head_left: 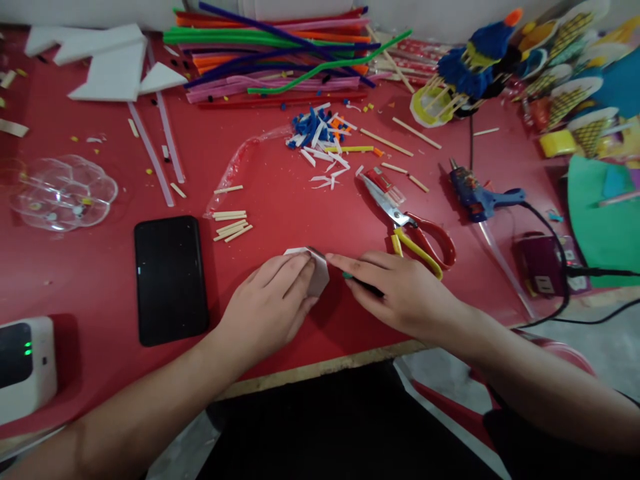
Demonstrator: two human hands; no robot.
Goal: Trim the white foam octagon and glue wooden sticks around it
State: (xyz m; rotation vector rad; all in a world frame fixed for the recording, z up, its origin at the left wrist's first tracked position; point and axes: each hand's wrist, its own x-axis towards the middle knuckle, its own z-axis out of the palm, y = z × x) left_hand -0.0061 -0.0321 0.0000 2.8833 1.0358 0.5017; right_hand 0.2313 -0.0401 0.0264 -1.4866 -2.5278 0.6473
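Note:
My left hand [280,293] lies over a small white flat piece [319,283] with angled corners, its fingers pressed together on it against the table. A narrow dark, shiny strip [316,253] shows along the top edge of that piece; its kind is unclear. My right hand [395,287] is closed around a slim dark object with a green end [347,275], mostly hidden in the palm. The right index finger is stretched out and touches the piece's right corner. Just beyond the right hand lie scissors [400,217] with red and yellow handles.
A black phone [170,280] lies left of my hands, near short wooden sticks [233,227]. Pipe cleaners [280,53] and white foam sheets [110,63] lie at the back. To the right are a blue glue gun [477,193], its cable, and decorated crafts [465,67].

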